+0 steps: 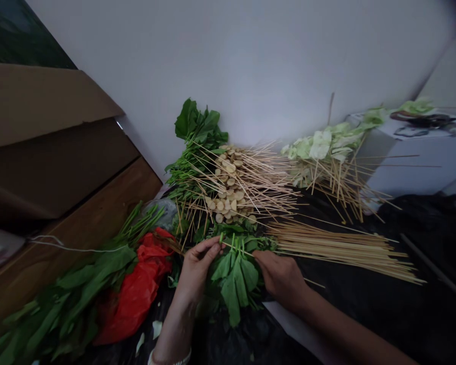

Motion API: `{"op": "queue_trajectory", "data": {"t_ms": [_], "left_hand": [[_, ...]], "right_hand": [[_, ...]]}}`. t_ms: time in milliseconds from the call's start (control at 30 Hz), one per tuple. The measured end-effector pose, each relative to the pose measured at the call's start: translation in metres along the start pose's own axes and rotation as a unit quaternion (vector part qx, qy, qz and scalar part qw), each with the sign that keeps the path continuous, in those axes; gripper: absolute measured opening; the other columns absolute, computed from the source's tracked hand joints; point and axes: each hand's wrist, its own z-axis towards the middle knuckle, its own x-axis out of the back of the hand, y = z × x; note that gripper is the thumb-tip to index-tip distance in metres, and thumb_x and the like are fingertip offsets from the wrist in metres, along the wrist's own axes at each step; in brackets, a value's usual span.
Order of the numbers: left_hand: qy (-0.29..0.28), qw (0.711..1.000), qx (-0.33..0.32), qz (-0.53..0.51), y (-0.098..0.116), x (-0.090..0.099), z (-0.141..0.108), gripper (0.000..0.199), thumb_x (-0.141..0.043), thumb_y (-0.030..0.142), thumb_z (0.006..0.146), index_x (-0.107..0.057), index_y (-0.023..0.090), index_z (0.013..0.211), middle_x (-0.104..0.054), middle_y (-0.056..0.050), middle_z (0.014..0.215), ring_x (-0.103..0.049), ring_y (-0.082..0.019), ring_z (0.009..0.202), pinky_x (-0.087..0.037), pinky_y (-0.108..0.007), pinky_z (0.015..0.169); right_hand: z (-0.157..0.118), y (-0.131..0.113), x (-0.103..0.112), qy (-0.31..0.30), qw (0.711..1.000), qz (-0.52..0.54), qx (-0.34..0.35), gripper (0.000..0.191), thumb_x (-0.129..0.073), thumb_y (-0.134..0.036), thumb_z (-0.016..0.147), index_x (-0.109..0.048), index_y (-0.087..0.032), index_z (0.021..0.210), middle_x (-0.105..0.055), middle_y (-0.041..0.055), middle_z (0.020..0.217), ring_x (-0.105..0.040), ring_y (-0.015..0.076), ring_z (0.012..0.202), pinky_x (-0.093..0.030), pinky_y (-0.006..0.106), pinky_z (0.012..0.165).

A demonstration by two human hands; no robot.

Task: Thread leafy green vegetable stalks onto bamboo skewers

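Observation:
My left hand (200, 259) is closed, with thumb and fingertips pinching a green stem at the left end of a thin wooden skewer (247, 252). Several leafy greens (235, 284) hang side by side from that skewer, stems at the top and leaves pointing down. My right hand (279, 271) is wrapped round the skewer's other end, to the right of the leaves. Just beyond my right hand lies a fanned bundle of bare skewers (338, 248). More greens lie beneath and behind the hanging leaves, partly hidden by them.
Behind my hands are piled skewers of pale round slices (230, 187), beside leafy skewers (193, 147). Cabbage skewers (323, 147) lie at the back right, near a white box (410, 157). A red plastic bag (137, 289), loose greens (76, 289) and a cardboard box (53, 152) are left.

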Motion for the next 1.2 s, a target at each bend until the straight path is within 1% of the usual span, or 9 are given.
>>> {"op": "queue_trajectory", "data": {"t_ms": [167,300,433,633,833,1000,1200], "left_hand": [[0.013,1.000,-0.003,-0.006,-0.0016,0.0016,0.0027,0.032,-0.088,0.031,0.060,-0.078,0.018,0.087,-0.077,-0.005,0.078,-0.068,-0.013,0.070,-0.053,-0.021,0.069],[0.014,1.000,-0.006,0.011,-0.0005,0.0030,0.0041,0.031,-0.088,0.031,0.058,-0.078,0.017,0.084,-0.076,-0.004,0.072,-0.066,-0.012,0.065,-0.052,-0.020,0.066],[0.012,1.000,-0.015,0.016,-0.0025,0.0045,0.0059,0.032,-0.088,0.033,0.058,-0.077,0.017,0.083,-0.076,-0.003,0.072,-0.065,-0.011,0.065,-0.051,-0.019,0.066],[0.007,1.000,-0.015,0.021,-0.0067,0.0063,0.0073,0.032,-0.087,0.034,0.061,-0.077,0.016,0.085,-0.075,-0.003,0.071,-0.065,-0.011,0.067,-0.049,-0.019,0.067],[0.013,1.000,-0.013,0.015,-0.0065,0.0086,0.0073,0.032,-0.087,0.034,0.060,-0.077,0.017,0.084,-0.074,-0.002,0.070,-0.064,-0.010,0.066,-0.049,-0.019,0.067],[0.011,0.999,-0.018,0.026,-0.0037,0.0069,0.0058,0.031,-0.088,0.034,0.058,-0.077,0.017,0.081,-0.074,-0.002,0.069,-0.064,-0.010,0.066,-0.049,-0.019,0.067],[0.009,1.000,0.003,-0.004,0.0002,0.0037,0.0048,0.035,-0.091,0.036,0.052,-0.078,0.017,0.078,-0.075,-0.003,0.068,-0.064,-0.011,0.063,-0.050,-0.020,0.066]], "right_hand": [[0.0001,-0.0003,0.0011,0.000,1.000,-0.005,0.006,0.026,-0.038,-0.010,0.094,-0.062,-0.015,0.103,-0.067,0.0039,0.077,-0.065,0.0136,0.067,-0.046,0.022,0.062],[-0.0001,-0.0002,0.0009,-0.013,1.000,-0.017,0.011,0.028,-0.037,-0.011,0.094,-0.063,-0.016,0.105,-0.065,0.0029,0.073,-0.063,0.0130,0.064,-0.045,0.021,0.059],[-0.0005,-0.0005,-0.0002,-0.016,1.000,-0.008,-0.005,0.028,-0.037,-0.011,0.095,-0.063,-0.017,0.102,-0.067,0.0035,0.076,-0.063,0.0125,0.067,-0.044,0.020,0.061],[-0.0010,-0.0018,-0.0006,-0.017,1.000,-0.023,0.008,0.028,-0.036,-0.012,0.096,-0.063,-0.016,0.104,-0.065,0.0024,0.074,-0.062,0.0133,0.062,-0.041,0.023,0.058],[-0.0020,-0.0014,-0.0017,-0.025,0.999,-0.018,0.006,0.028,-0.036,-0.012,0.096,-0.063,-0.016,0.103,-0.065,0.0026,0.075,-0.062,0.0136,0.063,-0.040,0.023,0.058],[-0.0026,-0.0011,-0.0037,-0.017,1.000,-0.010,0.010,0.027,-0.037,-0.012,0.096,-0.063,-0.016,0.104,-0.065,0.0023,0.074,-0.063,0.0135,0.063,-0.041,0.023,0.058],[-0.0035,-0.0019,-0.0038,0.002,1.000,0.004,0.015,0.025,-0.039,-0.011,0.095,-0.062,-0.015,0.104,-0.065,0.0026,0.075,-0.063,0.0139,0.063,-0.041,0.024,0.058]]}}
